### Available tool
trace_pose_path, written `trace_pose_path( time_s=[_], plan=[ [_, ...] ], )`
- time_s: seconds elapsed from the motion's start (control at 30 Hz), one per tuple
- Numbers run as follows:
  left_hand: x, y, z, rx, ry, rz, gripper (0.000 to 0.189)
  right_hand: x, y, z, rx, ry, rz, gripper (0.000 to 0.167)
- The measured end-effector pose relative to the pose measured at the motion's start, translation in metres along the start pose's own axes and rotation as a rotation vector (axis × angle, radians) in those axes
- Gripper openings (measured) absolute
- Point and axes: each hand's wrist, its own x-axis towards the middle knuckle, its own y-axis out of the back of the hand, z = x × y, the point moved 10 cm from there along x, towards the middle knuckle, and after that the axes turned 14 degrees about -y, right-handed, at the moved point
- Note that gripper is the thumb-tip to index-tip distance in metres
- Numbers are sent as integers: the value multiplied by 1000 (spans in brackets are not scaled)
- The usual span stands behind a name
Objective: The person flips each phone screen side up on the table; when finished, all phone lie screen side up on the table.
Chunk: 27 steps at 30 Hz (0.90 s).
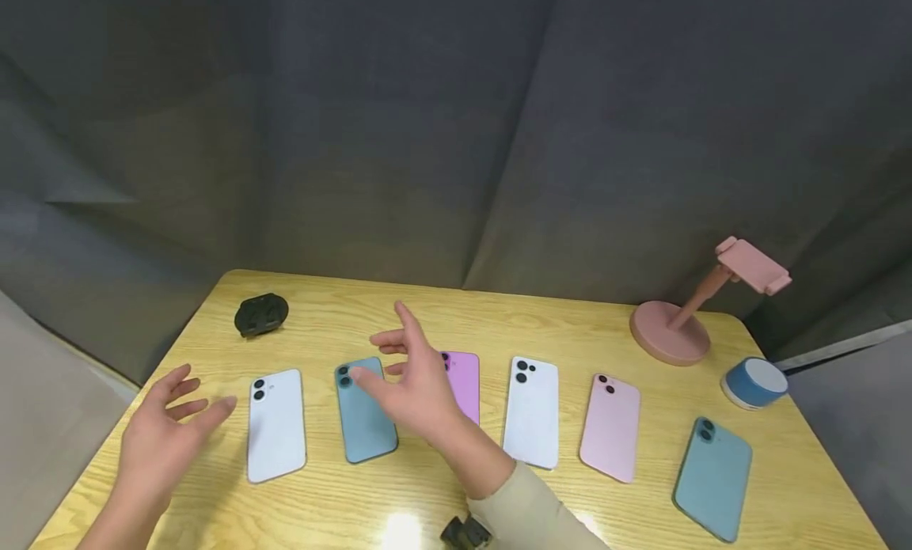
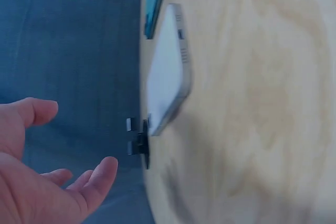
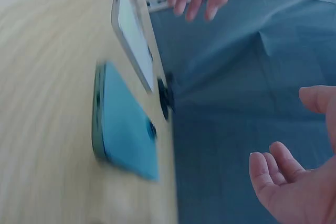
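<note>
My left hand (image 1: 162,431) hovers at the left of the table, its fingers loosely bent and nothing in them. Just right of it lies a white smartphone (image 1: 276,427), back up, with two camera lenses at its top left. Over the teal-blue smartphone (image 1: 369,419) and the purple smartphone (image 1: 466,380) floats my right hand (image 1: 416,388), fingers spread and holding nothing. It hides part of both phones. In the left wrist view the white smartphone (image 2: 167,72) lies beyond the left hand (image 2: 47,177). The right wrist view has the right hand (image 3: 299,182) apart from the teal-blue phone (image 3: 123,121).
Farther right lie a second white smartphone (image 1: 532,415), a pink smartphone (image 1: 611,430) and a green smartphone (image 1: 715,483). A pink phone stand (image 1: 670,334) and a blue round device (image 1: 755,384) stand at the right. A black folded holder (image 1: 261,314) sits at the back left.
</note>
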Motion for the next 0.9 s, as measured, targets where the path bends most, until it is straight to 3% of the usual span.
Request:
trace_pose_path(
  time_s=[0.17,0.27,0.47,0.73,0.9],
  plan=[
    [2,-12,-18,56,44,-79,94,13,-46,10,15,-96,-66,89],
    [3,-19,-26,88,60,-137,92,17,-65,18,-40,-134,-103,83],
    [1,-32,-35,30,117,-220,90,18,-91,35,-124,-180,-168,78],
    [-2,-40,-46,-118,160,-242,84,15,-116,51,-261,-289,-211,85],
    [-1,-41,-49,-159,171,-231,78,16,-118,55,-292,-331,-165,82]
  ],
)
